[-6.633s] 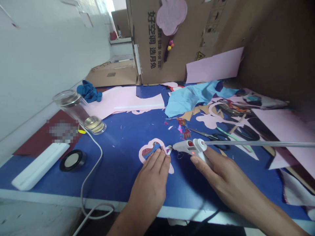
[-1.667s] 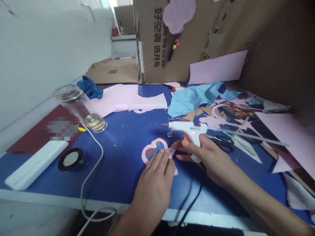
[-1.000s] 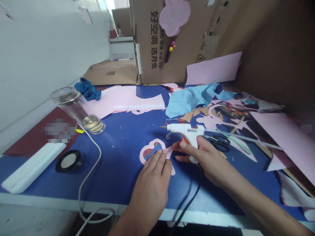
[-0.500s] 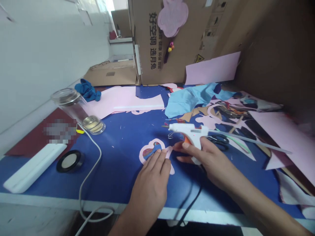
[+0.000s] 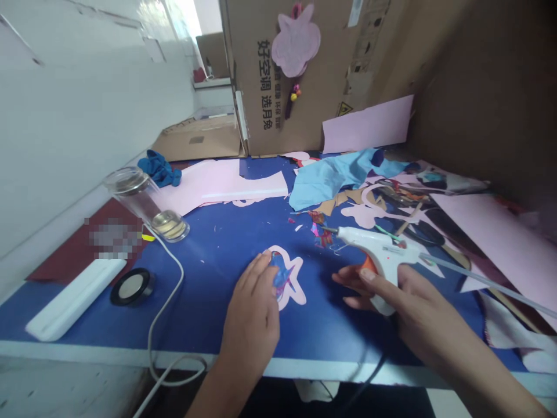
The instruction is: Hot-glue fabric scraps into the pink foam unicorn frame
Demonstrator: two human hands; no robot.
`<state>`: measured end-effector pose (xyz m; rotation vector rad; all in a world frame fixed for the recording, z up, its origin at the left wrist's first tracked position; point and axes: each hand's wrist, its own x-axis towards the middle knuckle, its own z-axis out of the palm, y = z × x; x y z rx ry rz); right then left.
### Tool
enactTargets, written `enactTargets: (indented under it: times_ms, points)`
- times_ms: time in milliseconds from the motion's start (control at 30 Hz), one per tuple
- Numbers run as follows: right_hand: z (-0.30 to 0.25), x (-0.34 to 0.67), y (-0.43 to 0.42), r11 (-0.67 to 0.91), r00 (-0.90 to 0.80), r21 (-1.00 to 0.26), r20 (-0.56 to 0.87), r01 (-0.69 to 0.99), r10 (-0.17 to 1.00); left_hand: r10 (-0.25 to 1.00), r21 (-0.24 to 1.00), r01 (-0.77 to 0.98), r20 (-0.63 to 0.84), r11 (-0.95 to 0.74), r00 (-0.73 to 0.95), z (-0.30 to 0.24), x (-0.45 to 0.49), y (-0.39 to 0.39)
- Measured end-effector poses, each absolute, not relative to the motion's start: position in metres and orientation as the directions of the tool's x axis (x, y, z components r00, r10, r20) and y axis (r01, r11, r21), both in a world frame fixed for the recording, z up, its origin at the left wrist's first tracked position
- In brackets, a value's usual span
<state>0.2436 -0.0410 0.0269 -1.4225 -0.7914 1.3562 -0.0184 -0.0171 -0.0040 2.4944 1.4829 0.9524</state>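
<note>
My left hand (image 5: 253,310) rests on a small pink paper cutout (image 5: 297,290), shaped somewhat like a fish with a forked end. Its fingers are stretched out and lie flat over the cutout's left side, hiding that part. Blue and multicoloured fabric (image 5: 281,273) shows in the middle of the cutout. To the right, my right hand (image 5: 391,293) is wrapped around the handle of a white hot glue gun (image 5: 369,239). The gun's nozzle points left, above some coloured fabric scraps (image 5: 321,231), and a long glue stick (image 5: 483,281) sticks out of its back.
A glass cup (image 5: 152,203), a roll of black tape (image 5: 131,287) and a white power strip (image 5: 76,299) with a cable stand left. Light blue cloth (image 5: 331,177) and pink sheets (image 5: 217,183) lie behind. Cardboard (image 5: 261,23) rises at the back; paper offcuts crowd the right.
My right hand has moved right with the glue gun, away from the cutout. My left hand has shifted slightly left, uncovering the cutout's forked right end.
</note>
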Motion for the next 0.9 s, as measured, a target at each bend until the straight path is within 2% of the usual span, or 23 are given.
enactTargets:
  times_ms: [133, 267, 333, 467, 533, 600, 700, 900]
  points:
    - [0.025, 0.250, -0.044, -0.376, 0.122, -0.904, -0.404, -0.205, 0.906, 0.877, 0.368, 0.860, 0.450, -0.354, 0.169, -0.009, -0.034, 0.000]
    - [0.028, 0.251, -0.048, -0.424, 0.065, -0.872, -0.451, -0.243, 0.890, 0.877, 0.307, 0.896, 0.455, -0.320, 0.157, -0.008, -0.038, 0.007]
    - [0.027, 0.250, -0.051, -0.419, 0.052, -0.875, -0.443, -0.242, 0.895, 0.850, 0.264, 0.891, 0.484, -0.370, 0.209, -0.002, -0.034, -0.002]
    - [0.023, 0.247, -0.055, -0.397, 0.043, -0.886, -0.418, -0.239, 0.907, 0.735, 0.198, 0.755, 0.475, -0.626, 0.485, 0.009, -0.021, -0.032]
    - [0.021, 0.247, -0.057, -0.396, 0.037, -0.887, -0.416, -0.235, 0.909, 0.720, 0.199, 0.729, 0.461, -0.654, 0.520, 0.009, -0.019, -0.039]
    - [0.021, 0.247, -0.057, -0.402, 0.025, -0.887, -0.418, -0.229, 0.908, 0.769, 0.243, 0.773, 0.467, -0.586, 0.436, 0.006, -0.024, -0.036]
    - [0.022, 0.248, -0.057, -0.426, 0.004, -0.870, -0.440, -0.248, 0.898, 0.867, 0.322, 0.876, 0.462, -0.359, 0.186, 0.001, -0.037, -0.014]
    - [0.023, 0.249, -0.055, -0.461, -0.025, -0.825, -0.480, -0.325, 0.877, 0.968, 0.314, 0.939, 0.241, -0.139, 0.063, 0.015, -0.033, 0.043]
